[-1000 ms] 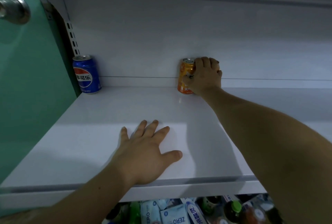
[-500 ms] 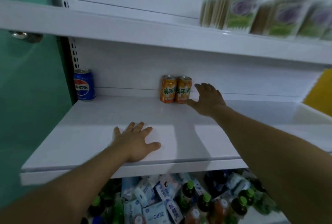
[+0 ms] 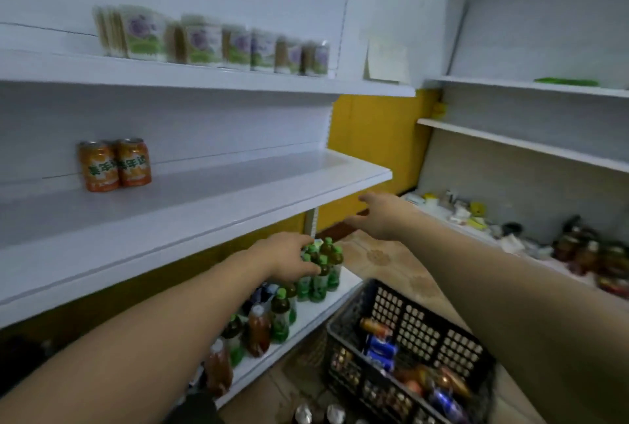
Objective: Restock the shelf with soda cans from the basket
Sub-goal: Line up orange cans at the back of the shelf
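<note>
Two orange soda cans (image 3: 115, 164) stand side by side at the back left of the white middle shelf (image 3: 211, 199). A dark plastic basket (image 3: 408, 352) sits on the floor at the lower right and holds several cans, blue and orange ones among them. My left hand (image 3: 289, 258) hangs in the air below the shelf's front edge, in front of green-capped bottles, fingers loosely curled and holding nothing. My right hand (image 3: 381, 216) is stretched out past the shelf's right end, fingers spread, holding nothing.
Green-capped bottles (image 3: 320, 270) and other drinks crowd the bottom shelf (image 3: 306, 313). Boxed goods (image 3: 211, 42) line the top shelf. A second white shelf unit (image 3: 531, 148) stands at the right with small items and jars on its lower level. Tiled floor lies between the units.
My view has swung right and down, bringing the basket into sight. Both hands have left the middle shelf; the right one has come off the orange cans. The blue can is out of frame.
</note>
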A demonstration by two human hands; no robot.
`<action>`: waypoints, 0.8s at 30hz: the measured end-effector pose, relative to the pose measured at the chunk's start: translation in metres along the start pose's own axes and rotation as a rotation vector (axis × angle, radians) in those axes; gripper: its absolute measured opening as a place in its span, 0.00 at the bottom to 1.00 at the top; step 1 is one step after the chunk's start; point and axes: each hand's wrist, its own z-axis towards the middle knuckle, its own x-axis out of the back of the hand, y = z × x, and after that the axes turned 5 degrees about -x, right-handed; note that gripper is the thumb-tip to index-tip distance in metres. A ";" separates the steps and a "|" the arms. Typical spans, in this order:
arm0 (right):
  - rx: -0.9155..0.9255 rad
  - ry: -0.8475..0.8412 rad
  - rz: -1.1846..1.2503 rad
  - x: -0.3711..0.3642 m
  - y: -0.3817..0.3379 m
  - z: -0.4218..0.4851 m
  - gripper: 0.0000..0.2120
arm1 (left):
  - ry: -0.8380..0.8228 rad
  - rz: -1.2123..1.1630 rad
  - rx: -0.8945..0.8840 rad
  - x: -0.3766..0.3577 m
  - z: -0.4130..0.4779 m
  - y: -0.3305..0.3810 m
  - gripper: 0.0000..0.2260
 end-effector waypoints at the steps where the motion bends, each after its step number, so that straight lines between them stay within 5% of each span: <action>1: -0.046 -0.009 0.000 0.000 0.021 -0.014 0.36 | -0.017 0.004 -0.025 -0.011 0.005 0.018 0.33; 13: -0.498 -0.127 0.068 -0.074 0.184 -0.097 0.36 | -0.318 -0.017 -0.275 -0.138 0.056 0.113 0.33; 24: -0.581 -0.399 0.196 -0.206 0.263 -0.052 0.27 | -0.535 -0.004 -0.233 -0.256 0.156 0.101 0.31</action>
